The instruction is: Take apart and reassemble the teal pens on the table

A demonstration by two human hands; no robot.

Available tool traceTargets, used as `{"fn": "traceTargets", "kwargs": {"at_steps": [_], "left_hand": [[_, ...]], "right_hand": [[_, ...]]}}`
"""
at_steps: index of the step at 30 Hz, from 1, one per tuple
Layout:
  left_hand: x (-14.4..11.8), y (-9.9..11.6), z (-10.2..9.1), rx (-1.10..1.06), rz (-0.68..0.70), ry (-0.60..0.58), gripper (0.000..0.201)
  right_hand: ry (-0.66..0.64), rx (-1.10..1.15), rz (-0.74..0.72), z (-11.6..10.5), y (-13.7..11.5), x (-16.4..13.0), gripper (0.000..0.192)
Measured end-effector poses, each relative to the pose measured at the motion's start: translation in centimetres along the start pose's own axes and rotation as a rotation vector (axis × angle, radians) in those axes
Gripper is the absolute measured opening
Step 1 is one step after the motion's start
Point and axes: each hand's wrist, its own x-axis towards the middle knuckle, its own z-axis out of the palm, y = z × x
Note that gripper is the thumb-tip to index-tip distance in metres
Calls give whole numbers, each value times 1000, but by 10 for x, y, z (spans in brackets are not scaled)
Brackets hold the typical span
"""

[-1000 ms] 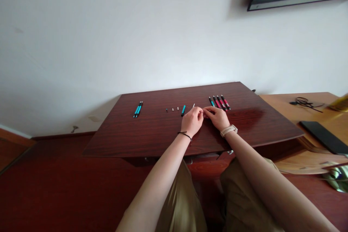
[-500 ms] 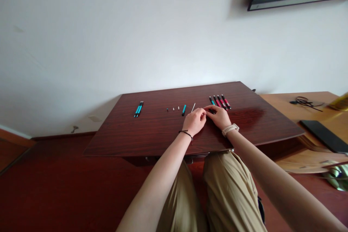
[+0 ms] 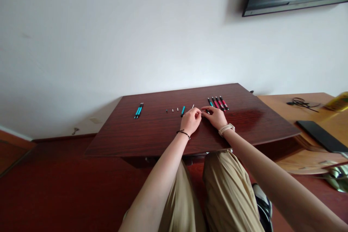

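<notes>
Since a second ago little has shifted; the left hand (image 3: 191, 120) and right hand (image 3: 216, 116) stay pinched together on a small pen part (image 3: 203, 111), so the fitting looks unfinished; it sits just left of the red pens (image 3: 219, 103) on the surface (image 3: 152, 134); the teal barrel (image 3: 183, 111) lies farther left; no containers show.
</notes>
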Motion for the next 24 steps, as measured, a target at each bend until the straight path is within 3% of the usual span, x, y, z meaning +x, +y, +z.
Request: {"fn": "traceTargets", "kwargs": {"at_steps": [4,10,14,20,24], "left_hand": [[2,-1,-1,-27,-10,28,10],[6,-6,-8,-15,-131,288,10],[7,-10,-10,-18,-149,350,8],[7,-12,-9,-38,-168,367,9],[9,-13,-8,-73,-162,397,9]], "right_hand": [[-33,-52,-13,2,-2,5,29],[-99,-426,-130,11,-1,27,27],[-151,-640,-186,16,-4,45,31],[-186,-587,-47,24,-3,61,32],[-150,-558,-40,27,2,56,33]]}}
